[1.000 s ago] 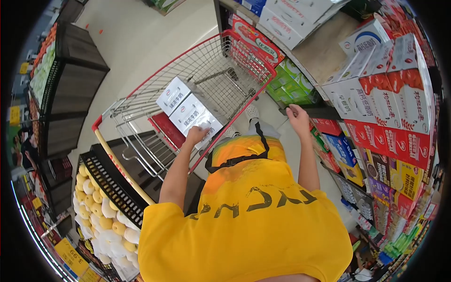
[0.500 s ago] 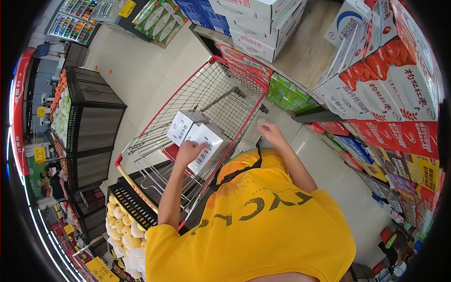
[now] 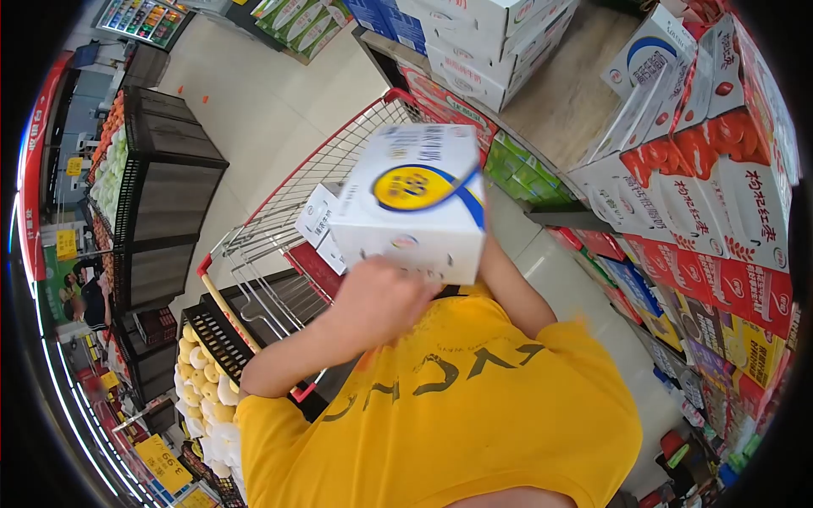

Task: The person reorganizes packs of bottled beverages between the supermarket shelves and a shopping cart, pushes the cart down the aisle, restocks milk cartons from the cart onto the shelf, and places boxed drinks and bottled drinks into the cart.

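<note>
A white milk box (image 3: 411, 190) with a blue swoosh and a yellow oval is raised above the shopping cart, close to my body. Against its near side, at the lower edge, my left hand (image 3: 394, 292) is curled and a little blurred. My right forearm (image 3: 512, 292) runs up behind the box's right side, and the box hides that hand and its fingers. Another white milk box (image 3: 320, 227) lies in the cart, partly covered by the raised one. The cart (image 3: 288, 182) has a wire basket with red trim.
Stacked milk cartons (image 3: 500, 51) and red-printed boxes (image 3: 694, 161) line the display on the right. Yellow pears (image 3: 199, 377) fill a stand at lower left, near the cart handle (image 3: 229, 305). A dark produce stand (image 3: 169, 203) is beyond the cart. Another person (image 3: 89, 296) is at far left.
The nearer milk box has come up out of the cart towards my body and turned. My right hand has moved from beside the cart to behind the box.
</note>
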The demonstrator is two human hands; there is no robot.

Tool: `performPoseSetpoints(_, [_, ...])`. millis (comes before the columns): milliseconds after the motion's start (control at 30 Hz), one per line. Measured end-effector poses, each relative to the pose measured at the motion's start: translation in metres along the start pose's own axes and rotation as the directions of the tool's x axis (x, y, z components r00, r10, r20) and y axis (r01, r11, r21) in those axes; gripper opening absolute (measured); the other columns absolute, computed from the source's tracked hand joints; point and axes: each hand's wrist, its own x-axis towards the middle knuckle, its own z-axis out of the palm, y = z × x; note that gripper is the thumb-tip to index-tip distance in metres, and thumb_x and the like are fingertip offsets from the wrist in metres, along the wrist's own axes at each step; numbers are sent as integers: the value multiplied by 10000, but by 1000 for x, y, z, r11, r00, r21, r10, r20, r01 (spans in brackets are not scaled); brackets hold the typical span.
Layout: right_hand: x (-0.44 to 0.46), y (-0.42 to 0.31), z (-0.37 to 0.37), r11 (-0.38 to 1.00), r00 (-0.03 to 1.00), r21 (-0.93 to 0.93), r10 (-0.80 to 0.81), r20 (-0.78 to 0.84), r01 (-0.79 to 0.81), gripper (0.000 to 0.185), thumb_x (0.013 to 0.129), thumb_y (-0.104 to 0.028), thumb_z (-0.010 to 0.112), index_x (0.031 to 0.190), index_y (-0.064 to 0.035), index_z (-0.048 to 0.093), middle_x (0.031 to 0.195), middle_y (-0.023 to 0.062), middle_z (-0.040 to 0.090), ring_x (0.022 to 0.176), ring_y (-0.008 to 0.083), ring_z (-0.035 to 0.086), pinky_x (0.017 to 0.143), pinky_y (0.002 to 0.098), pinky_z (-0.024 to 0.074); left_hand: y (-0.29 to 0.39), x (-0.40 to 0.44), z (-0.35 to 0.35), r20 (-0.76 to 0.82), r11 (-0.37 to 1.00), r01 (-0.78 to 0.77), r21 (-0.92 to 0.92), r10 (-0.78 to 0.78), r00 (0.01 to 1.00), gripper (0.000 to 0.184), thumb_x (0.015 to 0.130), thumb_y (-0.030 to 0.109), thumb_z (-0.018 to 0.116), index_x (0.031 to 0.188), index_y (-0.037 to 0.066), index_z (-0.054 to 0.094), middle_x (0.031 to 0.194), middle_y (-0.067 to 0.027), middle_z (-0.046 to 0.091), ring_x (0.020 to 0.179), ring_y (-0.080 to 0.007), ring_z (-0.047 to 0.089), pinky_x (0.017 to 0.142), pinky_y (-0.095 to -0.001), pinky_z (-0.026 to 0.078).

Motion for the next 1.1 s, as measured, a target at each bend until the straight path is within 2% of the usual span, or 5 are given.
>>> performPoseSetpoints(367, [-68, -73, -54, 980, 975, 61, -179, -129, 188, 686, 953, -584, 314, 1421, -87, 373, 1422, 96, 445, 1254, 298, 459, 1054, 432, 378, -1, 54, 55, 148, 933, -359, -16, 357, 922, 420, 882, 309, 594, 561, 37, 589, 529, -121, 575, 579, -294, 607, 684, -378, 491])
performPoseSetpoints(533, [-70, -108, -68, 951, 948, 101, -273, -165, 291, 687, 952, -586, 316, 1421, -89, 375, 1420, 94, 447, 1252, 296, 462, 1053, 430, 380, -16, 72, 85, 325, 951, -308, -30, 301, 896, 344, 920, 272, 531, 692, 55, 671, 584, -99, 610, 596, -278, 636, 609, -401, 501])
performPoseSetpoints(667, [-69, -102, -65, 932, 930, 124, -313, -192, 340, 687, 951, -588, 318, 1421, -90, 376, 1418, 92, 450, 1249, 294, 465, 1051, 429, 381, -25, 72, 106, 193, 934, -353, -52, 357, 914, 307, 916, 272, 527, 764, 61, 690, 626, -105, 632, 612, -285, 645, 581, -412, 511])
performPoseSetpoints(733, [-72, -94, -60, 931, 931, 134, -312, -191, 339, 687, 950, -589, 319, 1421, -91, 376, 1418, 92, 451, 1248, 293, 466, 1051, 429, 382, -22, 73, 104, 211, 945, -322, -55, 326, 922, 299, 845, 290, 630, 813, -2, 686, 729, -140, 667, 685, -313, 656, 669, -399, 528])
performPoseSetpoints(1100, [-74, -67, -59, 894, 906, 214, -338, -255, 394, 689, 948, -595, 324, 1420, -96, 379, 1414, 87, 457, 1242, 288, 472, 1047, 426, 385, -32, 75, 122, 312, 951, -309, -23, 300, 902, 276, 870, 280, 596, 881, 23, 699, 801, -127, 678, 750, -291, 663, 669, -390, 535])
